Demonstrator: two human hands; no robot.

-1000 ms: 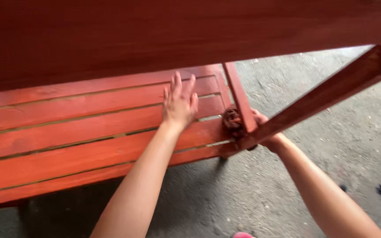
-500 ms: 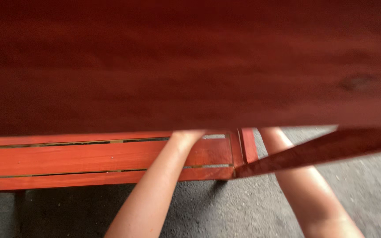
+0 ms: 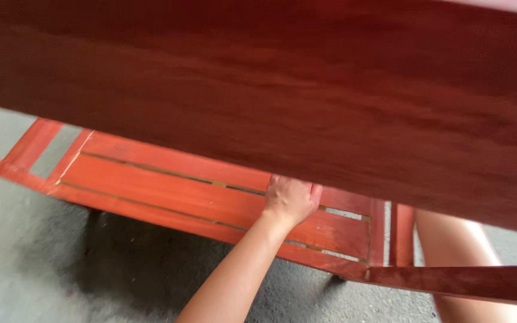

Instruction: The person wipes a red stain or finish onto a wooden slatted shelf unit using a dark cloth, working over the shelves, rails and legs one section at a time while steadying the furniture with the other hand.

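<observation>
From the head camera, a broad red-brown wooden panel fills the upper part of the view, slanting down toward the right and blocking much of what lies behind it. Below its lower edge I see the slatted shelf, made of long red-stained boards with thin gaps between them, running from the upper left down to the right.

My left hand rests on this slatted shelf near its right end, close to the near edge. The palm lies against the boards, and the fingers reach up under the lower edge of the big panel, so their tips are hidden. They hold nothing that I can see; they seem spread flat on the wood rather than curled round anything. My left forearm comes up from the bottom middle of the view.

My right forearm shows at the lower right, passing behind a slanting red wooden rail and going up behind the panel. The right hand itself is hidden, so I cannot tell whether its fingers are open or closed.

Under the shelf lies a grey concrete floor, with the shelf's shadow dark on it.
</observation>
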